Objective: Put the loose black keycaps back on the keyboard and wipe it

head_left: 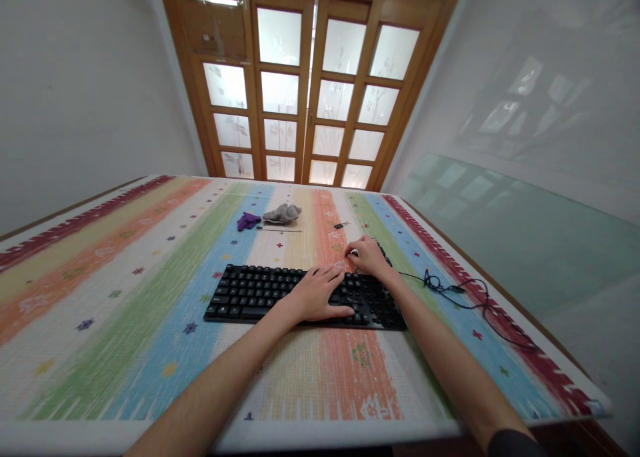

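A black keyboard (pixel 260 294) with a cable lies on the striped tablecloth in front of me. Its right-hand section looks bare of keycaps in places, though the detail is small. My left hand (pixel 320 293) rests across the middle of it, fingers spread and thumb stretched to the right. Just beyond the keyboard's upper right edge, my right hand (pixel 369 255) has its fingers pinched together. A small black piece (pixel 354 253) shows at those fingertips, too small to name. Something dark behind this hand is mostly covered by it.
Farther back lie a purple cloth (pixel 249 221), a grey cloth (pixel 283 213) and a thin light stick (pixel 281 230). A small black tool with wire prongs (pixel 341 225) lies right of them. The black cable (pixel 480 303) runs loosely toward the table's right edge.
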`<state>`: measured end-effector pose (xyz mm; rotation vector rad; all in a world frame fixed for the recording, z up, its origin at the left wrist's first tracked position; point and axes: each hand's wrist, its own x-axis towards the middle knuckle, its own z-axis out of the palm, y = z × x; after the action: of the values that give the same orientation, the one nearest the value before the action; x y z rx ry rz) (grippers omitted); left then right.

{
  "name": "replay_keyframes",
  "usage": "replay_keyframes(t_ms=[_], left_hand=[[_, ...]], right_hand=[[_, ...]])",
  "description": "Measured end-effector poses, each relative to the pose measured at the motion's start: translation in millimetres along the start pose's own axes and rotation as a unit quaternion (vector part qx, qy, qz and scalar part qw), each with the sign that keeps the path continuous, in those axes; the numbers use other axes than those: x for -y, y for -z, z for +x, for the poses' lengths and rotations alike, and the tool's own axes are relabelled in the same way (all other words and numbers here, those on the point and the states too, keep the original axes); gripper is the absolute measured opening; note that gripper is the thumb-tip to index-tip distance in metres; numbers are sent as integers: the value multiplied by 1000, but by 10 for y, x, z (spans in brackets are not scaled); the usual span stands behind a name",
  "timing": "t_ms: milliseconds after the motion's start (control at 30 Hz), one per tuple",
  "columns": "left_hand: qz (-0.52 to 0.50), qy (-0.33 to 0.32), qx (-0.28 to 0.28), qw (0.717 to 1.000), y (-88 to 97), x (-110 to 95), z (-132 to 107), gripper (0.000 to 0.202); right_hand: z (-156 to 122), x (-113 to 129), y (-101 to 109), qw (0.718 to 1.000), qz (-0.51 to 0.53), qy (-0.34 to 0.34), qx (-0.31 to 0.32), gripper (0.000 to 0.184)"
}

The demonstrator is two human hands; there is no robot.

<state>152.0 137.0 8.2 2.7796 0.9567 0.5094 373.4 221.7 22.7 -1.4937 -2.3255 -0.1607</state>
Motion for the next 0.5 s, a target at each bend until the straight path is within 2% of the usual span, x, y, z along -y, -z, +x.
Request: replay_keyframes(t_ms=[100,200,367,500], left_hand=[[0,3,2,1000,7,-8,0,85],[-2,8,6,1000,25,-27,3,87],[-12,15,12,1000,56,-53,7,87],[-13,20,17,1000,69,-54,12,84]], right_hand=[[-24,2,37,1000,11,1,-9,11],[-137,32,146,996,76,24,-26,13],[-529,186,418,978,187,92,-19,13],[-801,328,541,965,211,153,12,11]])
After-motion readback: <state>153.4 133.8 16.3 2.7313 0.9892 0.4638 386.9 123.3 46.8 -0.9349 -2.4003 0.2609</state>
